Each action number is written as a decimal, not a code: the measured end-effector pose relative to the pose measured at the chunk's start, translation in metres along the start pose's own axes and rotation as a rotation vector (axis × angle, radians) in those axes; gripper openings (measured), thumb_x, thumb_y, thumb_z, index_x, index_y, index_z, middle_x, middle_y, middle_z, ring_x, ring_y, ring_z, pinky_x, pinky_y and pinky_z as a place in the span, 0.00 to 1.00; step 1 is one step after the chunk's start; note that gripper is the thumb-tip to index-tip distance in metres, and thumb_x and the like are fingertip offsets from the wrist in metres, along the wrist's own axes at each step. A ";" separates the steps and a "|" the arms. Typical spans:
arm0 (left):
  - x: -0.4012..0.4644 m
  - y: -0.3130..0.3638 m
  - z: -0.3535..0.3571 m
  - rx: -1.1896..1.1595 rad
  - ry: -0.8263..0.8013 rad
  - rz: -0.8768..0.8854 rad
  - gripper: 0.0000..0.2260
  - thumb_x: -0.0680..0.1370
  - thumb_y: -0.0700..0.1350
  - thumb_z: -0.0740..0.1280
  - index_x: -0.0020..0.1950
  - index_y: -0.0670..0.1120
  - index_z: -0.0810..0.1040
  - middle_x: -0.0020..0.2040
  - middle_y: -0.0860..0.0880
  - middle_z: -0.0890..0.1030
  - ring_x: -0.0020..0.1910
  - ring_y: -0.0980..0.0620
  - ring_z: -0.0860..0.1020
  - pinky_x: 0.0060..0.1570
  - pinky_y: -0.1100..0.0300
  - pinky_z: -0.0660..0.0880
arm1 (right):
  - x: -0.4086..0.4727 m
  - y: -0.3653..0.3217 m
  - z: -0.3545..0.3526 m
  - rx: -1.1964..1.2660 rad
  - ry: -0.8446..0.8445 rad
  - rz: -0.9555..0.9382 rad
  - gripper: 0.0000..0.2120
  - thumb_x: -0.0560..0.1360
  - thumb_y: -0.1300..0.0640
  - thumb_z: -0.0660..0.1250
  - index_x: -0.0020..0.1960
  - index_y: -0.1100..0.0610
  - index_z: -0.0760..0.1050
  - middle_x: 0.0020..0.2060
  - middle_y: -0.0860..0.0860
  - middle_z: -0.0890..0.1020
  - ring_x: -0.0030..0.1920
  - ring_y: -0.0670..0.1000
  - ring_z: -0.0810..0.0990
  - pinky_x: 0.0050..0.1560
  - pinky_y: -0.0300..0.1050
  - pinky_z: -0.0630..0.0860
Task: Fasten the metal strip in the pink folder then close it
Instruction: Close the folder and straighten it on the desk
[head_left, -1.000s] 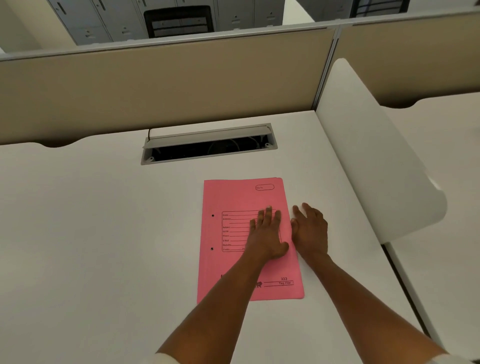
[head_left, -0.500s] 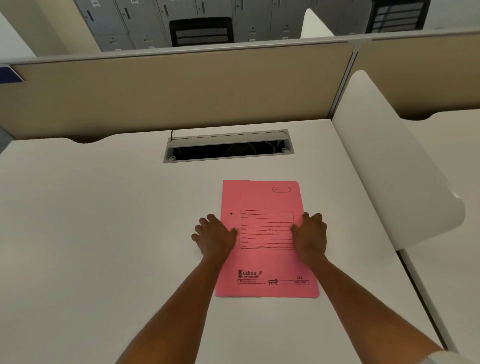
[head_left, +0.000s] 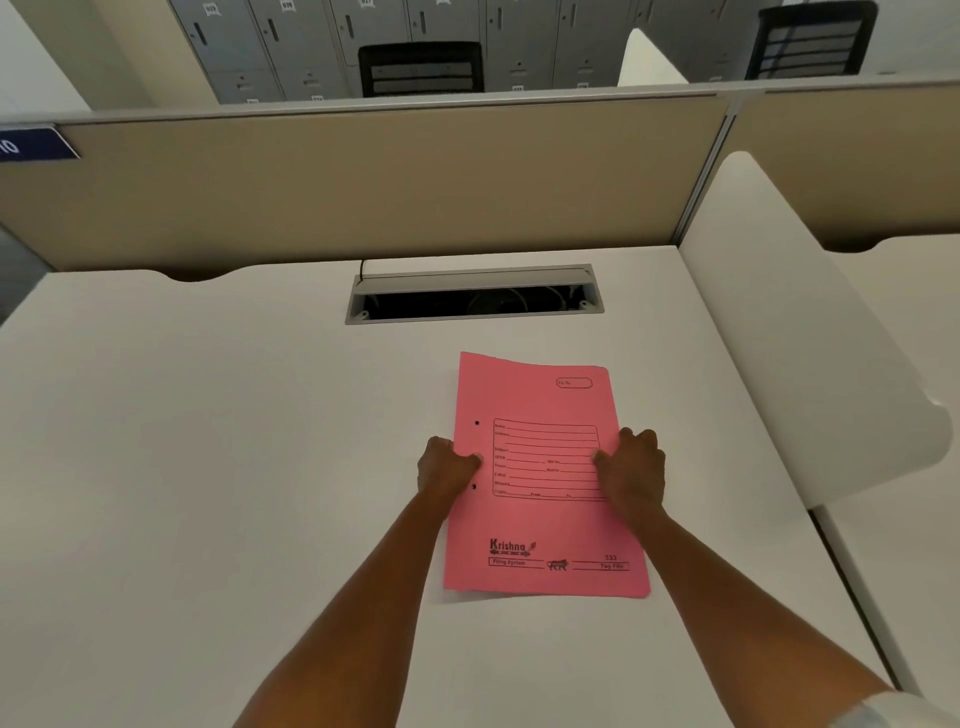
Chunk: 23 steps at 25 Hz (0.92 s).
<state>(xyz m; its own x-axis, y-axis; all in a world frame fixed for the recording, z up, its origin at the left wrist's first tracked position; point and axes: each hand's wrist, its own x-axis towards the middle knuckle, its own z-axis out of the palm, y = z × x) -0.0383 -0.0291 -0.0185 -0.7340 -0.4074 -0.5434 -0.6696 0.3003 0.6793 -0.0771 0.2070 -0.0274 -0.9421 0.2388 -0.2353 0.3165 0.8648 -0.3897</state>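
The pink folder (head_left: 540, 525) is closed, its printed cover facing up, over the middle of the white desk (head_left: 208, 467). Its far end tilts up off the desk. My left hand (head_left: 445, 467) grips the folder's left edge, thumb on the cover between the two punched holes. My right hand (head_left: 634, 470) grips the right edge at the same height, thumb on the cover. The metal strip is hidden inside the folder.
An open cable slot (head_left: 475, 296) lies in the desk just beyond the folder. A beige partition (head_left: 363, 182) runs along the back. A white curved divider (head_left: 810, 338) stands at the right, with another desk behind it.
My left hand slid from the cover's middle to the left edge. Both hands went from lying flat to gripping the edges, and the folder's far end has risen off the desk.
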 end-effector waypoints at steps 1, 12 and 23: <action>0.000 -0.002 -0.002 -0.060 -0.005 0.001 0.15 0.75 0.47 0.72 0.58 0.41 0.75 0.53 0.44 0.83 0.49 0.43 0.83 0.53 0.46 0.81 | 0.000 -0.001 0.001 0.037 -0.005 0.003 0.20 0.77 0.50 0.67 0.63 0.62 0.71 0.58 0.60 0.73 0.58 0.62 0.74 0.57 0.57 0.77; 0.018 -0.049 -0.081 -0.434 0.007 -0.118 0.11 0.79 0.42 0.69 0.60 0.45 0.74 0.57 0.41 0.82 0.52 0.40 0.83 0.53 0.42 0.81 | -0.013 -0.061 0.032 0.324 -0.132 -0.089 0.25 0.77 0.48 0.67 0.67 0.62 0.72 0.61 0.58 0.80 0.60 0.59 0.79 0.60 0.51 0.74; 0.048 -0.089 -0.184 -0.276 0.172 -0.091 0.13 0.79 0.43 0.68 0.64 0.44 0.74 0.58 0.40 0.82 0.51 0.39 0.83 0.55 0.42 0.80 | -0.040 -0.158 0.082 0.453 -0.347 -0.242 0.20 0.78 0.57 0.66 0.69 0.56 0.70 0.61 0.54 0.81 0.54 0.54 0.81 0.52 0.49 0.78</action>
<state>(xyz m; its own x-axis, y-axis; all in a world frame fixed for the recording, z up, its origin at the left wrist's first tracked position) 0.0076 -0.2337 -0.0145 -0.6269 -0.5685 -0.5328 -0.6582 0.0204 0.7526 -0.0807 0.0241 -0.0296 -0.9264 -0.1639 -0.3391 0.1855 0.5849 -0.7896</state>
